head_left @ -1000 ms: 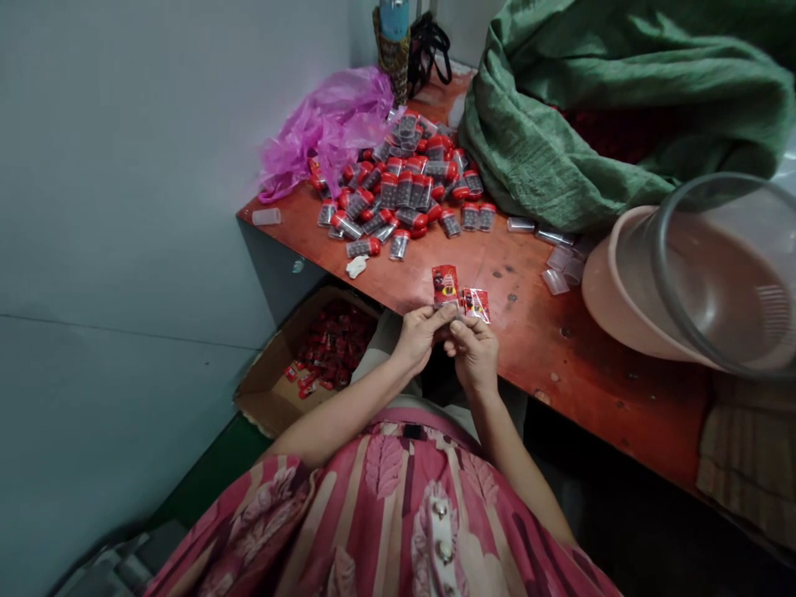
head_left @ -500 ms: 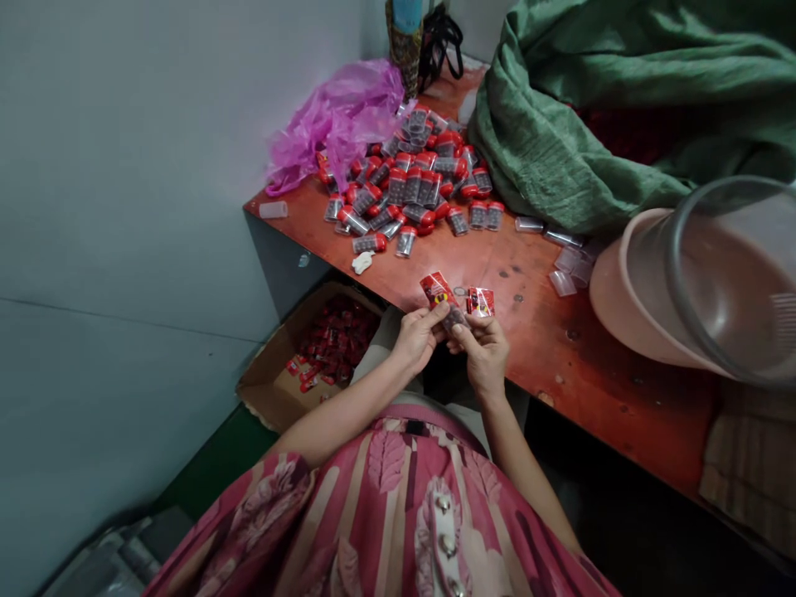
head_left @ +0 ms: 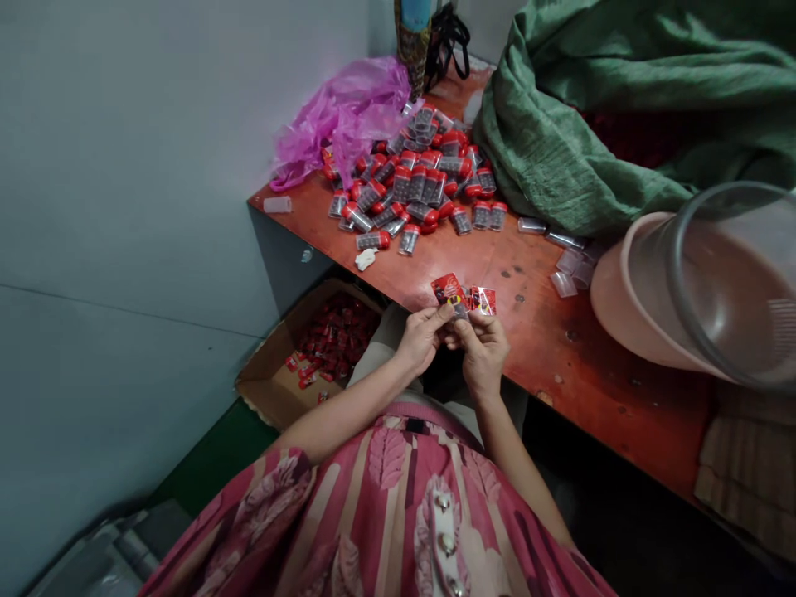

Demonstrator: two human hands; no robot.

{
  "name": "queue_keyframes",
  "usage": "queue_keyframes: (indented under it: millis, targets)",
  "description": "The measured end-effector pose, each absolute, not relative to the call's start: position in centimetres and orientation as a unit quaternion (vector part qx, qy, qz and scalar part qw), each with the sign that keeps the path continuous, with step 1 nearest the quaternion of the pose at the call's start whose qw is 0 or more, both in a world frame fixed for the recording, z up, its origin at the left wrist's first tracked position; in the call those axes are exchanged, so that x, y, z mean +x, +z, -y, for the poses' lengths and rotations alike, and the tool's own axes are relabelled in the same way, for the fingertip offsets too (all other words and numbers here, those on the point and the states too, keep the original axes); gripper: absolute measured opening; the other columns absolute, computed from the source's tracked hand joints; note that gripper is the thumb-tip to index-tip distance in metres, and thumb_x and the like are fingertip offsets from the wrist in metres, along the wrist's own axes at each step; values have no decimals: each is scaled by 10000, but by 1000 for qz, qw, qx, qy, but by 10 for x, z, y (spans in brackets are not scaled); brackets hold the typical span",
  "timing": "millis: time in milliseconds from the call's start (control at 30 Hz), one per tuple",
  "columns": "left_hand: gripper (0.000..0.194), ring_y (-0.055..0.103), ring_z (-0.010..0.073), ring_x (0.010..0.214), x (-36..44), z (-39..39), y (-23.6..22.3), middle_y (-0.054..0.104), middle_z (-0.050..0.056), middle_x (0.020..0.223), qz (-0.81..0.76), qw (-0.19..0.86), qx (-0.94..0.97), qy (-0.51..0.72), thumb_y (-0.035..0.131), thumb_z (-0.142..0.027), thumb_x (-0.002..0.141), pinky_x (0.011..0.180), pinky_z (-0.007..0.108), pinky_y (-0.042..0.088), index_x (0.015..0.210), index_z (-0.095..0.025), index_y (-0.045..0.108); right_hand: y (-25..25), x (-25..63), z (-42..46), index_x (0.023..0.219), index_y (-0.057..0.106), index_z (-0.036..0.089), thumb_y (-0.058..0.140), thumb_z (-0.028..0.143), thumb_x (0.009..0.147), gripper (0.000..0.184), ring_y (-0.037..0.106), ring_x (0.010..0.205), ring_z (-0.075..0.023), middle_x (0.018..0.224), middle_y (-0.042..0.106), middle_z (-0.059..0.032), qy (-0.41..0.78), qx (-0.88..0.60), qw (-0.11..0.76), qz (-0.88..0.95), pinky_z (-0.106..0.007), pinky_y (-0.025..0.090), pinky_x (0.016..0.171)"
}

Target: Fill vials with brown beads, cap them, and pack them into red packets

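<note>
Above the table's front edge, my left hand (head_left: 420, 338) pinches a red printed label (head_left: 445, 287) with a yellow-and-black mark. My right hand (head_left: 485, 352) is closed on a small bottle (head_left: 458, 309) with dark contents, its thumb over it. Label and bottle are pressed together, and my fingers hide the lower part of both. Just beyond my right fingers, a stack of red labels (head_left: 483, 301) lies on the table. A heap of small clear bottles (head_left: 415, 184) with red caps and dark contents covers the table's far part.
Beside the heap lies a pink plastic bag (head_left: 342, 112). At right stand a pink basin (head_left: 634, 332) and green cloth (head_left: 553, 141), with clear empty tubes (head_left: 563, 283) near them. A cardboard box (head_left: 267, 385) of red pieces sits below the table's left side.
The red label has turned to lie flatter and more square over the bottle between my fingers. Both hands stay almost in place, and the view has shifted slightly.
</note>
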State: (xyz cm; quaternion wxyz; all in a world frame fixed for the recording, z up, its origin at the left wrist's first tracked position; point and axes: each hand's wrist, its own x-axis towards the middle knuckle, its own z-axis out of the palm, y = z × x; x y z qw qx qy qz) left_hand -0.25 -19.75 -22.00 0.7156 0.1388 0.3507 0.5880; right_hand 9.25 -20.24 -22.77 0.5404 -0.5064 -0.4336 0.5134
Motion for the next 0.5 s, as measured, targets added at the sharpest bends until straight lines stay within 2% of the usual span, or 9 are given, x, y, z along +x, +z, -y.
queue_keyframes:
  millis: [133,267,367,433,500]
  targets:
    - [379,426,75,374,-12,196,-220,492,-23,498,-341,729,147,575,690,-467,650,367,221,324,654,-120,539,-228,93,200,806,458,207,716,281,663,304,576,395,-100,535,611,83,561,-472,513,447,-209,493,400]
    - [350,441,69,405,-9,200,-219,482,-23,483,-336,729,151,577,727,-393,634,415,223,361,589,-110,526,-230,90,192,739,394,220,747,255,611,377,545,344,-90,514,573,116,580,-457,520,430,-184,449,337]
    - [325,490,75,450,-15,205,-217,526,-13,525,-352,716,127,589,745,-370,619,465,219,402,646,-102,563,-229,85,191,745,392,223,755,264,587,398,553,357,-91,539,587,113,600,-448,502,432,-190,463,349]
    - [320,595,116,588,-30,212,-219,610,21,658,-368,684,89,624,745,-364,624,582,245,473,747,-115,586,-227,87,192,781,410,222,745,273,600,384,585,404,-103,571,619,95,612,-441,487,440,-203,491,387]
    - [357,648,181,828,-53,226,-227,659,69,867,-394,641,44,658,717,-405,653,762,309,498,859,-146,585,-226,95,194,823,437,216,724,278,634,349,606,435,-112,585,638,76,605,-447,484,446,-209,503,410]
